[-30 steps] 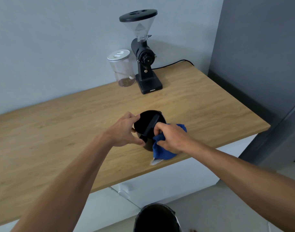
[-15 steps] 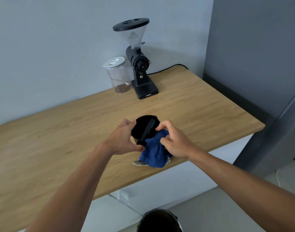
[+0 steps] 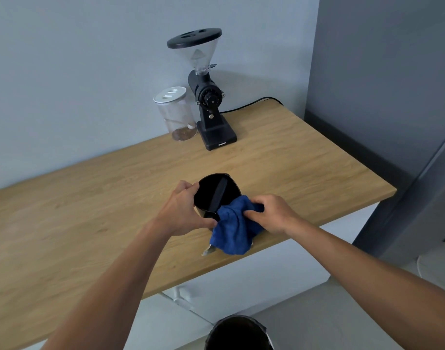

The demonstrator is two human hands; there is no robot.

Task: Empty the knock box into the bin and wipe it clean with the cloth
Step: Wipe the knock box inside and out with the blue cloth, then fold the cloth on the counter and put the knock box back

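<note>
Left hand point(image 3: 182, 210) grips the round black plastic knock box point(image 3: 216, 195), tilting it toward them so the right hand point(image 3: 269, 214), clutching the bunched blue cloth point(image 3: 232, 228), reaches its rim.

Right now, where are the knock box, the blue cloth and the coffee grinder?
knock box point(image 3: 211, 192): head view, dark inner wall left of the bar.
blue cloth point(image 3: 231, 228): head view, middle of the bunched fabric.
coffee grinder point(image 3: 208, 97): head view, round black body below the hopper.

Bin point(image 3: 238, 333) cut off by bottom edge.
</note>
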